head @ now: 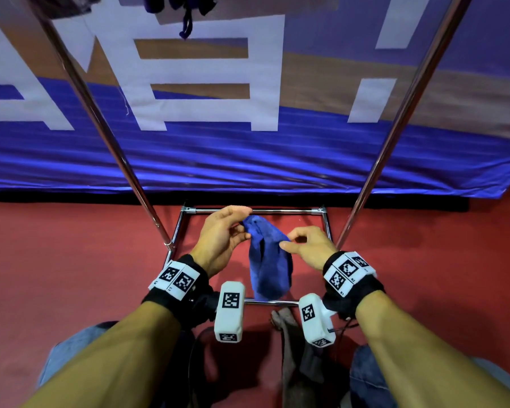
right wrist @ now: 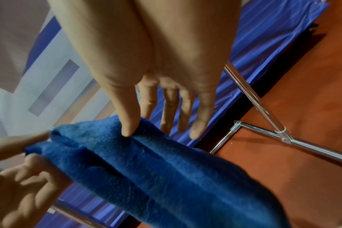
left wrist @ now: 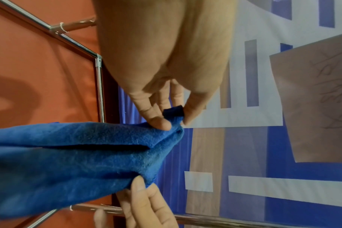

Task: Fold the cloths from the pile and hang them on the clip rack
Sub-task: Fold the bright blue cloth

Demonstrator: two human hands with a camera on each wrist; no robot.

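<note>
Head view: blue cloth [head: 267,260], folded lengthwise, hanging in the air over the rack base [head: 326,222] and red floor [head: 71,260]. Left hand [head: 223,235] pinches its top corner; right hand [head: 306,245] pinches the near edge.

Left wrist view: left fingers [left wrist: 156,120] closed on the corner (a small tab of cloth pokes out between them).

Right wrist view: right thumb [right wrist: 128,121] presses the fold; other fingers straight.

Risk: both holds are slight; the fold may slip open, or the cloth may drop.

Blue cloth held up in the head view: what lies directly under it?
Under the blue cloth are the red floor and the rack's chrome base frame; its lower edge covers part of the near bar. The floor behind the cloth is hidden.
</note>
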